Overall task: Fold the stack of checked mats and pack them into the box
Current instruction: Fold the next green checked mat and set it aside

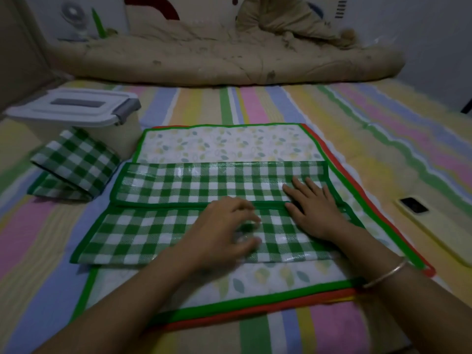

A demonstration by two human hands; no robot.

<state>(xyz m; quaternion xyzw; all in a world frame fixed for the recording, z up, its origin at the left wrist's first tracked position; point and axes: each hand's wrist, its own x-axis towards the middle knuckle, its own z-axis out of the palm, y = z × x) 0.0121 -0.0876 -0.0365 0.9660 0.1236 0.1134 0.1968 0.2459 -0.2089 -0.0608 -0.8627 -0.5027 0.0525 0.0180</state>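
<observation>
I am watching through the head camera. The top mat (158, 233) is lying on the stack (255, 304) in the middle of the bed (370, 118), with two long flaps turned in so the checked face is covering part of the leaf-printed side. The flaps are meeting along a line running from nine to three o'clock, and both hands are working right on it.

The right hand (314, 208) is lying flat at about two o'clock from the mat's middle. Its grip is spread wide and holding nothing, with the fingers reaching onto the far flap. I am reading that as pinning the glossy, springy sheet so the crease is not opening up. The left hand (227, 223) is sitting on the near flap, blurred, its fingers loosely bent with the tips on the checks. Its grip is looking relaxed and I am seeing nothing pinched in it, so it is probably smoothing the fold.

A folded mat (76, 162) is leaning at nine o'clock, just beside the box (76, 108) at ten o'clock. The box lid is sitting closed, so I am judging the packing as not yet begun. Green and red edges are showing under the top mat, so more folding is waiting.

A phone (434, 226) is lying at three o'clock, apart from the stack, and a blanket (217, 60) is bunching along the far end at twelve o'clock.
</observation>
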